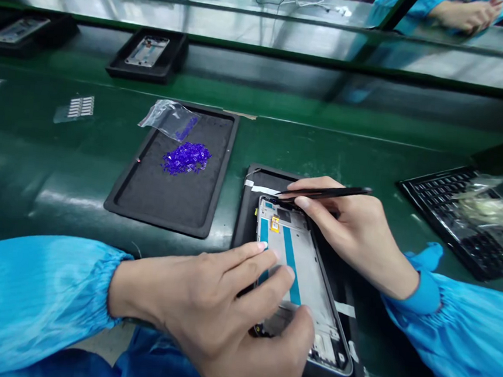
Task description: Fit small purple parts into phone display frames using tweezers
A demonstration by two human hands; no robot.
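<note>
A silver phone frame (pixel 310 264) with blue strips and a small yellow flex piece lies in a black tray (pixel 243 229) in front of me. My right hand (pixel 341 220) is closed around black tweezers (pixel 339 192), whose tips reach the frame's top edge by a dark part. Over the frame's lower left lies my left hand (pixel 227 309), fingers spread and thumb apart, with fingertips on or just above its surface. That hand covers part of the frame's left side. To the left, a pile of small purple pieces (pixel 186 158) sits on another black tray (pixel 166 204).
A clear plastic bag (pixel 169 120) overlaps the left tray's top corner. Farther back are black trays holding phone frames (pixel 147 51). Small metal parts (pixel 81 107) lie at left. A black gridded tray (pixel 452 212) with plastic bags stands at right. Another person's hands (pixel 467 15) show beyond the rail.
</note>
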